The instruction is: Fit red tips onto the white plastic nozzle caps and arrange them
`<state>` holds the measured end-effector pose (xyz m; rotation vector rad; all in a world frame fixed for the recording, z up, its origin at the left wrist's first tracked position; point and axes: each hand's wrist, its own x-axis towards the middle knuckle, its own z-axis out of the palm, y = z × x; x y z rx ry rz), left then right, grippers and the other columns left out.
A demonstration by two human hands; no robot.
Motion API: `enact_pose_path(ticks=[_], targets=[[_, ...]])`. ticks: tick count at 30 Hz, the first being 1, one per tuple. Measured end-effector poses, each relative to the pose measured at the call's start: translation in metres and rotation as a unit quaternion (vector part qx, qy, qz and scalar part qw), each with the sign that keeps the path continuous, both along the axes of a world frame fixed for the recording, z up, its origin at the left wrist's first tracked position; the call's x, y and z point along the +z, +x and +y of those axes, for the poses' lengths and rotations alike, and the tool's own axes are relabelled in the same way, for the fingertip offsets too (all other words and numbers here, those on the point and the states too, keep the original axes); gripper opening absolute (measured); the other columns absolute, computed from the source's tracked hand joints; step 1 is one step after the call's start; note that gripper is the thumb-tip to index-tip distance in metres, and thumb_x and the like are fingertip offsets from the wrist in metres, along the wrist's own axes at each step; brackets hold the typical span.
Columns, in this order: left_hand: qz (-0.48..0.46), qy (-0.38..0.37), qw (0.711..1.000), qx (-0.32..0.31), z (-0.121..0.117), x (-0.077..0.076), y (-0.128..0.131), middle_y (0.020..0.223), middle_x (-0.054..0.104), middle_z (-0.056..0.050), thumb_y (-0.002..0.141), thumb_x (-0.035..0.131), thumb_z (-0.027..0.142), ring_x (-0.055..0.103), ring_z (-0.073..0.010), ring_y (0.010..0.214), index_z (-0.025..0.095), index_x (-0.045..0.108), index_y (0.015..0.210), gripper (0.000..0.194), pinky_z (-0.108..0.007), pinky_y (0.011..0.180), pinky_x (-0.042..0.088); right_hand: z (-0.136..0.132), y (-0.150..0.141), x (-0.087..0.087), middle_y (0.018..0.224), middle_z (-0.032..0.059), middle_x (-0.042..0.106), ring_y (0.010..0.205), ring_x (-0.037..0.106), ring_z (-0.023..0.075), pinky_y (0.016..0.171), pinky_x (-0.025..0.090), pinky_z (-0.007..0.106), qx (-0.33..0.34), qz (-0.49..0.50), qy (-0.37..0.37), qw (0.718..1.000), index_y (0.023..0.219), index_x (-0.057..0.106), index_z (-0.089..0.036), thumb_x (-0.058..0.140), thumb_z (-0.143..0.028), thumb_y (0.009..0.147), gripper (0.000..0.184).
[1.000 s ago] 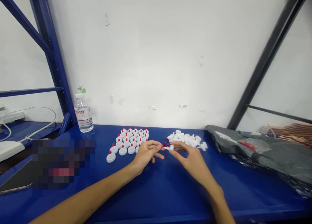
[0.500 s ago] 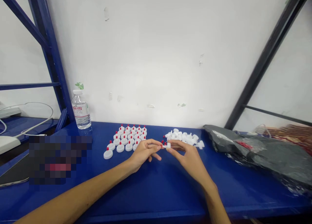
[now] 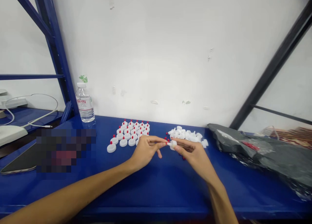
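Observation:
Between my hands is a white nozzle cap [image 3: 173,144], its spout pointing left. My right hand [image 3: 192,152] pinches its wide base between thumb and fingers. At the spout's end, my left hand [image 3: 148,149] pinches a small red tip [image 3: 167,143], mostly covered by the fingers. Left of my hands, white caps with red tips [image 3: 126,135] stand upright in rows on the blue table. Behind my right hand lies a heap of loose white nozzle caps [image 3: 186,135], with some loose red tips [image 3: 167,133] by its left side.
A water bottle [image 3: 85,105] stands at the back left, near a blue metal post [image 3: 58,48]. A dark plastic bag [image 3: 263,155] covers the right side of the table [image 3: 151,191]. White cables [image 3: 36,121] lie at far left, above a dark mat [image 3: 21,157].
The held nozzle cap has turned so its round base shows more, and both hands stay together at it. The whole view has shifted slightly.

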<state>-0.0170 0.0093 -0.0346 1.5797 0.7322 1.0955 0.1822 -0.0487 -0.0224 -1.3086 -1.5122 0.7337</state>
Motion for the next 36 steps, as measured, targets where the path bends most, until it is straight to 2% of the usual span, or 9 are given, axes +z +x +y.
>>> enact_pose_path(ticks=[4, 8, 12, 17, 22, 27, 30, 33, 36], targets=[[0.011, 0.032, 0.999, 0.008, -0.005, 0.003, -0.002, 0.051, 0.066, -0.001, 0.085, 0.072, 0.033, 0.061, -0.0139, 0.046, 0.017, 0.083, 0.091, 0.02, -0.024, 0.05, 0.041, -0.001, 0.001, 0.001, 0.095, 0.0058, 0.081, 0.091, 0.075, 0.0277, 0.08, 0.062, 0.039, 0.008, 0.017, -0.019, 1.0, 0.116, 0.079, -0.023, 0.076, -0.049, 0.082, 0.043], [0.02, 0.06, 0.998, 0.006, -0.004, 0.003, -0.003, 0.066, 0.074, -0.004, 0.086, 0.072, 0.032, 0.062, -0.0126, 0.046, 0.017, 0.083, 0.091, 0.02, -0.023, 0.048, 0.041, -0.002, 0.0, 0.002, 0.093, 0.0075, 0.081, 0.089, 0.075, 0.0273, 0.078, 0.061, 0.037, 0.027, 0.025, -0.038, 0.999, 0.113, 0.08, -0.021, 0.076, -0.051, 0.081, 0.044], [0.029, 0.059, 0.998, 0.0, -0.003, 0.005, -0.002, 0.057, 0.069, -0.002, 0.089, 0.069, 0.036, 0.062, -0.0129, 0.044, 0.016, 0.081, 0.097, 0.025, -0.021, 0.046, 0.039, -0.002, -0.002, 0.005, 0.095, 0.0093, 0.081, 0.088, 0.075, 0.0276, 0.078, 0.06, 0.037, 0.02, 0.022, -0.04, 0.999, 0.114, 0.079, -0.019, 0.073, -0.056, 0.083, 0.049], [0.007, 0.049, 0.999, -0.007, -0.002, 0.009, -0.001, 0.082, 0.077, -0.008, 0.086, 0.072, 0.038, 0.064, -0.0109, 0.045, 0.012, 0.078, 0.097, 0.028, -0.02, 0.048, 0.043, -0.001, -0.006, 0.006, 0.094, 0.0089, 0.08, 0.089, 0.074, 0.0265, 0.081, 0.058, 0.037, 0.017, -0.009, -0.037, 0.999, 0.119, 0.077, -0.018, 0.065, -0.061, 0.089, 0.054], [0.041, 0.059, 0.997, -0.01, -0.001, 0.011, -0.003, 0.072, 0.074, -0.005, 0.085, 0.072, 0.037, 0.06, -0.009, 0.045, 0.012, 0.078, 0.095, 0.028, -0.018, 0.046, 0.04, -0.002, -0.006, 0.004, 0.096, 0.0088, 0.08, 0.09, 0.074, 0.026, 0.083, 0.057, 0.035, 0.046, -0.031, -0.052, 0.997, 0.116, 0.078, -0.018, 0.062, -0.061, 0.091, 0.052], [0.122, 0.054, 0.99, -0.053, 0.009, 0.019, -0.008, 0.078, 0.076, -0.006, 0.081, 0.071, 0.032, 0.06, -0.01, 0.048, 0.012, 0.078, 0.093, 0.024, -0.02, 0.047, 0.042, 0.002, -0.002, -0.002, 0.088, 0.0089, 0.079, 0.077, 0.075, 0.0245, 0.071, 0.055, 0.033, -0.052, -0.043, -0.017, 0.998, 0.109, 0.079, -0.018, 0.058, -0.064, 0.092, 0.054], [0.246, 0.104, 0.959, -0.098, 0.016, 0.033, -0.021, 0.078, 0.076, -0.006, 0.078, 0.068, 0.022, 0.064, -0.0132, 0.054, 0.014, 0.079, 0.087, 0.017, -0.023, 0.054, 0.046, 0.005, 0.003, -0.005, 0.086, 0.0083, 0.078, 0.07, 0.074, 0.0226, 0.063, 0.053, 0.031, -0.098, -0.019, 0.008, 0.995, 0.106, 0.077, -0.019, 0.056, -0.066, 0.092, 0.054], [0.392, 0.217, 0.892, -0.062, 0.016, 0.051, -0.038, 0.079, 0.078, -0.003, 0.072, 0.063, 0.011, 0.068, -0.0168, 0.069, 0.019, 0.079, 0.079, 0.019, -0.025, 0.063, 0.045, 0.005, 0.006, -0.006, 0.082, 0.0068, 0.077, 0.066, 0.074, 0.0208, 0.059, 0.051, 0.028, -0.109, -0.003, 0.02, 0.994, 0.101, 0.076, -0.019, 0.056, -0.065, 0.093, 0.051], [0.496, 0.227, 0.838, -0.015, 0.01, 0.065, -0.056, 0.081, 0.078, -0.002, 0.071, 0.058, 0.007, 0.069, -0.0178, 0.074, 0.022, 0.079, 0.078, 0.026, -0.026, 0.065, 0.043, 0.004, 0.006, -0.004, 0.078, 0.0055, 0.076, 0.064, 0.073, 0.0196, 0.058, 0.051, 0.027, -0.111, -0.001, 0.028, 0.993, 0.096, 0.076, -0.018, 0.057, -0.062, 0.094, 0.047]])
